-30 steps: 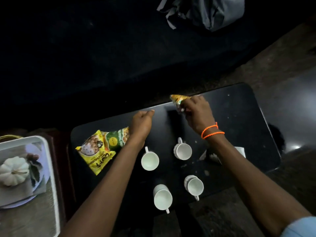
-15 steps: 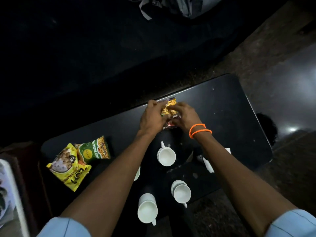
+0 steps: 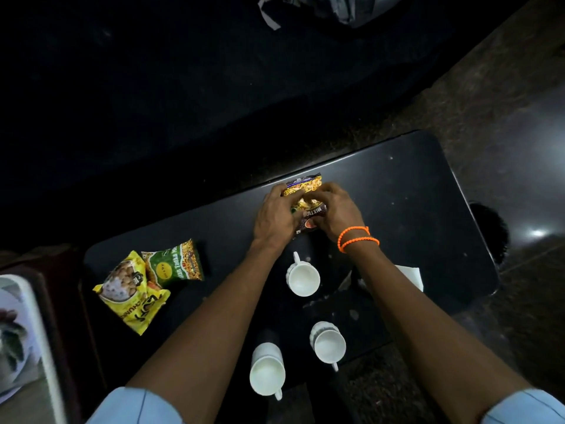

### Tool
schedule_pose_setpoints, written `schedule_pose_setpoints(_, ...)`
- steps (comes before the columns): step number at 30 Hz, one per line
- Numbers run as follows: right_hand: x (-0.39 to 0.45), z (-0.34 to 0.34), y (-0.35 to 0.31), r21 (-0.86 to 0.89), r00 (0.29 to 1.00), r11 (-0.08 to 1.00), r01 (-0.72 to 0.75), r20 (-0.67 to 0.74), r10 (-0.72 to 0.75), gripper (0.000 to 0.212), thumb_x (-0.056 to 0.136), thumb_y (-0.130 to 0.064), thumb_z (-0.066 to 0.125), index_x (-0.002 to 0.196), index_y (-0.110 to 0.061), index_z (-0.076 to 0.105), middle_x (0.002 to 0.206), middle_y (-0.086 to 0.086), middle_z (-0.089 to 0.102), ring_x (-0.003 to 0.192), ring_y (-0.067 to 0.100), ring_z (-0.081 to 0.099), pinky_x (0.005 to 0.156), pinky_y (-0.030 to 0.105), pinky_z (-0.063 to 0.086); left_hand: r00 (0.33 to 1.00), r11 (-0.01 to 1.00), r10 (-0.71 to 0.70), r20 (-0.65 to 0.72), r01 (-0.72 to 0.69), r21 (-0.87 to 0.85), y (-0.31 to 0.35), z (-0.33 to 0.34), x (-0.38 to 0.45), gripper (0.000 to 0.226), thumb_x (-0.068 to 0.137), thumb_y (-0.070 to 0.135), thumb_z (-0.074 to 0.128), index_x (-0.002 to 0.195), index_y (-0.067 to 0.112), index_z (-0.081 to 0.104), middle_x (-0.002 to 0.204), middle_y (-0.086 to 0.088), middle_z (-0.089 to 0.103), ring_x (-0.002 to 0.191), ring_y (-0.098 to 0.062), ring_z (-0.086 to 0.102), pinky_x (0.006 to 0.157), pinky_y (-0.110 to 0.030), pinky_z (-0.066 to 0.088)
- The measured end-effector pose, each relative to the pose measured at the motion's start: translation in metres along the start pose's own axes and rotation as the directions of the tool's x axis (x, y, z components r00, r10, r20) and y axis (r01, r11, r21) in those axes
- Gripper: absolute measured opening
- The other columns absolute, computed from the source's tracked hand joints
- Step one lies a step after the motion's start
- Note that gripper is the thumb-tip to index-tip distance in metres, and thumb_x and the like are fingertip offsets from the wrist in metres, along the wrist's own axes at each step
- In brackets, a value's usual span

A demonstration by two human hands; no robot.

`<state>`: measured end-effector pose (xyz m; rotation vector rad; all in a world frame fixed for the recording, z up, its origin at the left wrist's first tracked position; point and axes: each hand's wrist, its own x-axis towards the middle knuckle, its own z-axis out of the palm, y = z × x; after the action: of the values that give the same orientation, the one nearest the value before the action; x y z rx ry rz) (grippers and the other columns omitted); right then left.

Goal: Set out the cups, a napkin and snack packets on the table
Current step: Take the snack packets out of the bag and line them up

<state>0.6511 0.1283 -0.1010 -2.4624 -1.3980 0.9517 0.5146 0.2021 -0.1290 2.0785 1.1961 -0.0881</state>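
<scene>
While both hands meet at centre frame, the left hand (image 3: 276, 214) and the right hand (image 3: 334, 211) close from either side on one snack packet (image 3: 305, 198), fingers curled against its edges. The packet is yellow at its upper end and dark brown lower down, with part of a printed word, "MIXTU", visible between the hands. It sits at the far edge of the black table (image 3: 412, 191); whether its underside touches the tabletop cannot be told. Two orange bands (image 3: 356, 238) circle the right wrist. Pale blue sleeves show at the bottom corners of the frame.

Head view, rest of the tabletop:
- Left of centre, two more packets lie flat. A green packet (image 3: 175, 264) sits above and to the right of a yellow packet (image 3: 131, 292); their edges overlap.
- Just below the hands, a white cup (image 3: 302, 278) stands upright, handle pointing toward the top of the frame.
- Lower centre, a second white cup (image 3: 267, 373) stands near the table's near edge, handle toward the bottom of the frame.
- To its right, a third white cup (image 3: 328, 344) stands upright, handle also toward the bottom. All three look unfilled.
- Right of centre, a white napkin (image 3: 412, 276) lies on the table, partly hidden behind the right forearm.

Lower left of the frame, beside the table, a white tray (image 3: 39, 347) shows at the edge, blurred; its contents cannot be made out. At the top centre, a grey bundle of cloth (image 3: 342, 9) lies on a dark surface.
</scene>
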Motion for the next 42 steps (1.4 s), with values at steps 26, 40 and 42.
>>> schedule_pose_setpoints(26,0.004,0.128,-0.188,0.361,0.963,0.918,-0.162,0.260,0.068,0.047,0.065,-0.030,0.098,0.103,-0.015,0.074,0.103,0.010,0.077,0.084,0.019,0.067,0.070,0.027,0.054,0.778,0.857,-0.504,-0.376,0.394,-0.333,-0.181,-0.103,-0.139,0.039,0.100,0.017,0.059,0.139,0.011,0.059,0.135,-0.010,0.056,0.116,-0.028,0.062,0.099,-0.044,0.053)
schedule_pose_setpoints(40,-0.007,0.059,-0.114,0.174,0.990,0.985,0.012,0.137,-0.037,0.073,0.079,-0.014,0.088,0.146,-0.019,0.058,0.130,0.019,0.064,0.119,0.034,0.066,0.100,0.046,0.057,0.995,0.951,-0.089,0.041,0.097,-0.294,-0.129,-0.068,-0.060,0.078,0.081,0.041,0.084,0.151,0.034,0.051,0.137,0.001,0.045,0.120,-0.015,0.049,0.099,-0.030,0.046)
schedule_pose_setpoints(42,-0.010,0.065,-0.111,0.193,0.991,0.981,0.015,0.128,-0.040,0.078,0.079,-0.011,0.088,0.149,-0.019,0.055,0.130,0.021,0.066,0.118,0.034,0.067,0.100,0.047,0.058,0.997,0.958,-0.051,0.051,0.064,-0.280,-0.126,-0.066,-0.055,0.076,0.080,0.033,0.086,0.149,0.030,0.054,0.145,0.001,0.044,0.129,-0.018,0.049,0.106,-0.028,0.043)
